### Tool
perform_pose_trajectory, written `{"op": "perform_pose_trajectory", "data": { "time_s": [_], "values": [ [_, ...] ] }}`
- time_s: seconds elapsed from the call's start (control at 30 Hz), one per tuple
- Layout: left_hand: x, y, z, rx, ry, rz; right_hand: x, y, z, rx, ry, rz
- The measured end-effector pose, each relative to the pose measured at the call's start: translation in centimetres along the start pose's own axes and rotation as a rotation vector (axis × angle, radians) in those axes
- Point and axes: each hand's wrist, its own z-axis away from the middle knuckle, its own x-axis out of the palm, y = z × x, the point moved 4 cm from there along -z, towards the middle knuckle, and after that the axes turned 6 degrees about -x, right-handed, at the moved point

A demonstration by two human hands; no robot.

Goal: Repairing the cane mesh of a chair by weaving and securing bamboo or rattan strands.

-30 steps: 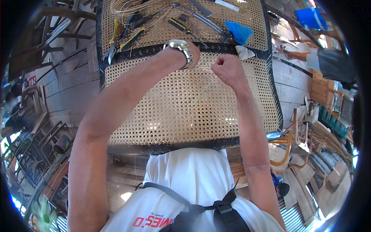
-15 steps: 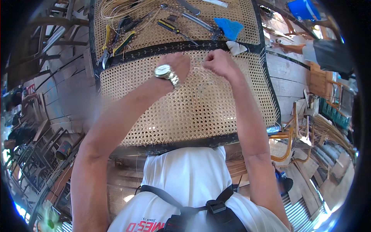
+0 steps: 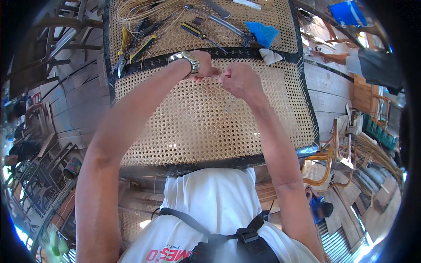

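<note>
A woven cane panel (image 3: 206, 127) with an open mesh fills a black frame in front of me. My left hand (image 3: 204, 65), with a metal watch (image 3: 187, 59) at the wrist, is closed in a pinch above the panel's far part, by the black crossbar (image 3: 239, 53). Just to its right, my right hand (image 3: 241, 79) is curled, thumb and forefinger pressed together. The fingertips of both hands nearly meet. A thin pale strand of cane seems to run between them, mostly hidden by the fingers.
Beyond the crossbar lie a screwdriver (image 3: 195, 30), a hammer (image 3: 230, 28), yellow-handled pliers (image 3: 122, 55), a blue cloth (image 3: 262, 34), a white scrap (image 3: 270, 56) and coiled cane (image 3: 136, 11). Another person's arm (image 3: 335, 58) shows at right. Chair frames (image 3: 41, 175) stand at left.
My hands have come together: the right moved left, while the left wrist turned and its fingers reached toward the right hand. The tools have stayed in place.
</note>
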Motion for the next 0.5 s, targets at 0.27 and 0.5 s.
{"op": "perform_pose_trajectory", "data": {
  "time_s": [0.27,0.5],
  "values": [
    [-5.1,-7.4,0.7,0.086,0.666,-0.455,0.8,-1.4,0.5,-0.014,0.086,0.192],
    [-12.9,-5.8,11.0,0.153,0.788,-0.385,-0.5,-2.3,-3.4,-0.291,0.106,-0.766]
  ]
}}
